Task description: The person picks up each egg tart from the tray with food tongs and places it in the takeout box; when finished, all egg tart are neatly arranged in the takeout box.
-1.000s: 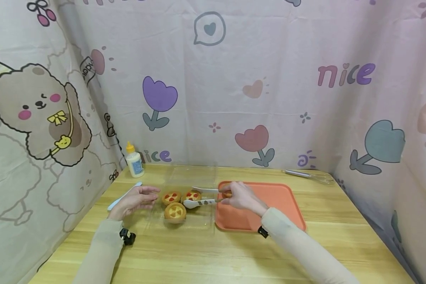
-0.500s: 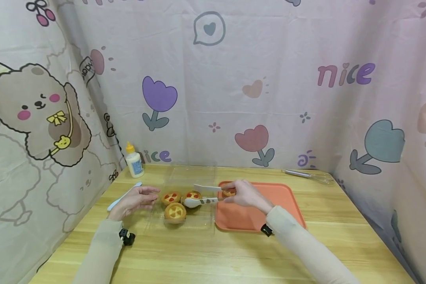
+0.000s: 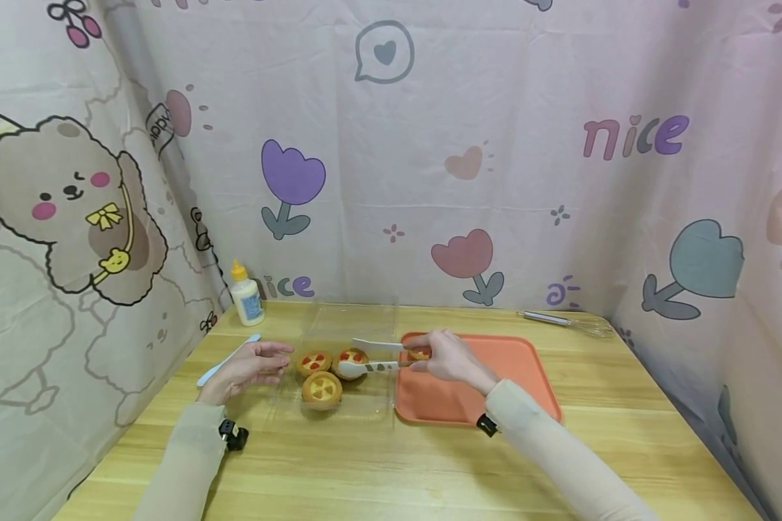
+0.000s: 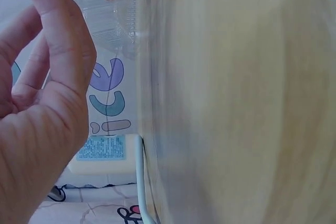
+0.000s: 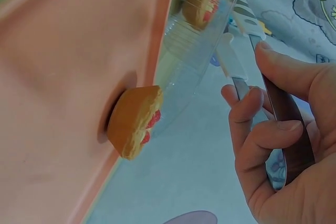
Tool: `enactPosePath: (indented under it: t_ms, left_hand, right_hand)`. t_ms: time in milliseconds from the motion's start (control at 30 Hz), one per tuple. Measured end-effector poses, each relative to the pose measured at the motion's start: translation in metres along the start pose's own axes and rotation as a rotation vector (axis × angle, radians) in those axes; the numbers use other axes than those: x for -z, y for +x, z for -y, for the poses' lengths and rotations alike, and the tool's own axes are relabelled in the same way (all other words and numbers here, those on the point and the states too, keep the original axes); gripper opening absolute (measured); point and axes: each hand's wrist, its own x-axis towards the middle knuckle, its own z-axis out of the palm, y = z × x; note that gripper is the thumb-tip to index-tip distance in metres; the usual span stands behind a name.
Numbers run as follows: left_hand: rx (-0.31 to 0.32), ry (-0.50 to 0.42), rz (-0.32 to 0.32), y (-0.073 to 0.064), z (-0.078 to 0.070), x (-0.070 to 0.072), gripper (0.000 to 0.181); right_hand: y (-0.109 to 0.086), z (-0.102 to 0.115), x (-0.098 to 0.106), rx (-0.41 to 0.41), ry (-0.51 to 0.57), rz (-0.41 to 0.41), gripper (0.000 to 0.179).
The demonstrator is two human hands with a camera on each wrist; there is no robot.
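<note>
In the head view my right hand (image 3: 450, 356) grips a pair of tongs (image 3: 381, 367) whose white tips point left. One tip overlaps a red-topped tart (image 3: 350, 356) in a clear plastic container (image 3: 371, 404); the other lies farther back, apart from it. Beside that tart are another red-topped tart (image 3: 315, 362) and a yellow-topped tart (image 3: 321, 391). My left hand (image 3: 247, 367) is held at the container's left side, fingers loosely bent around nothing. The right wrist view shows my thumb and fingers around the tongs' metal handle (image 5: 286, 114).
An orange tray (image 3: 476, 405) lies right of the container, bearing a red-topped tart (image 5: 134, 119). A glue bottle (image 3: 247, 300) with a yellow cap stands at the back left, near a pale blue stick-like utensil (image 3: 211, 373). A whisk (image 3: 567, 323) lies at the back right.
The tongs' tips shifted slightly right, then back left, and the near tip now sits a little higher over the red-topped tart. My left hand stays in place.
</note>
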Motion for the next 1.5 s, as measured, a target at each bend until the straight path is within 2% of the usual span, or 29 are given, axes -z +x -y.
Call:
enactPosePath:
  t_ms: [233,400,567,733,967,1233,1500]
  left_hand:
    - [-0.016,-0.019,0.019,-0.001,0.0,0.001,0.057]
    - [-0.02,-0.025,0.021,-0.001,0.0,0.001,0.057]
    - [-0.017,-0.033,0.018,0.0,0.001,0.001,0.057]
    - [-0.025,-0.016,0.024,0.001,0.003,0.002,0.058]
    - [-0.008,-0.01,-0.006,0.001,0.005,0.001,0.055]
    - [-0.02,-0.024,0.008,0.003,0.003,-0.002,0.059]
    - [-0.024,-0.025,0.006,0.002,0.004,0.0,0.056]
  right_hand:
    - [0.0,-0.003,-0.003,0.001,0.032,-0.001,0.044]
    - [-0.002,-0.006,0.001,0.016,0.124,-0.019,0.044]
    - [-0.006,-0.013,0.009,-0.002,0.191,-0.028,0.044]
    - [-0.016,-0.028,0.014,-0.048,0.202,-0.033,0.045]
    - [-0.029,-0.05,0.02,-0.033,0.232,-0.04,0.046]
    - [-0.042,-0.075,0.027,-0.038,0.249,-0.07,0.057]
    - [-0.048,-0.093,0.039,-0.059,0.246,-0.091,0.054]
